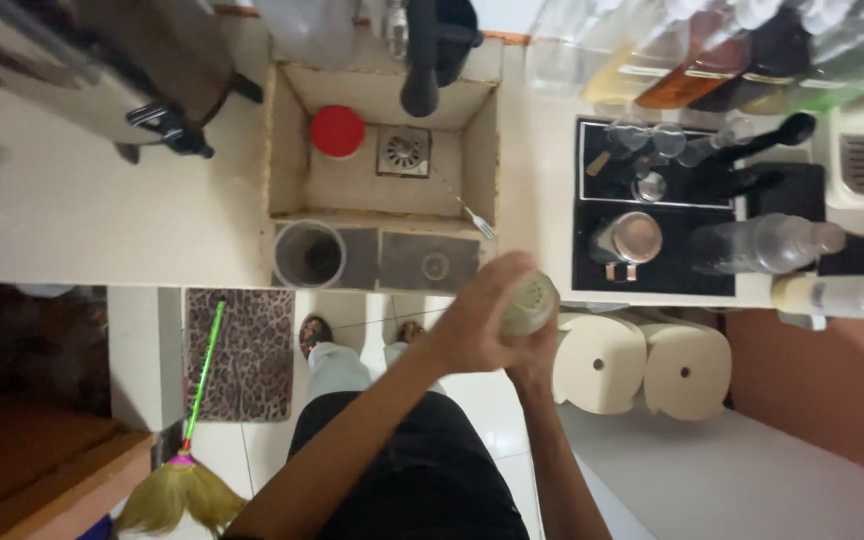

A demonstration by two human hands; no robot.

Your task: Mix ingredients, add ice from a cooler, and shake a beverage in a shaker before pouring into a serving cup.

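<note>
Both hands gripping 1 pale shaker jar (530,302): left hand (477,315) wrapping over it, right hand (530,352) cupping underneath, near sink (290,140) holding red lid (337,131).

Red lid (337,131) and fork (475,219) in the sink (287,150), broom (184,470) on floor, bottles (767,243) on worktop (72,220).

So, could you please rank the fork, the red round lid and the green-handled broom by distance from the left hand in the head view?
1. Fork, just above the left hand, on the sink's edge.
2. Red round lid, in the sink, up-left.
3. Green-handled broom, on the floor, far left.
</note>
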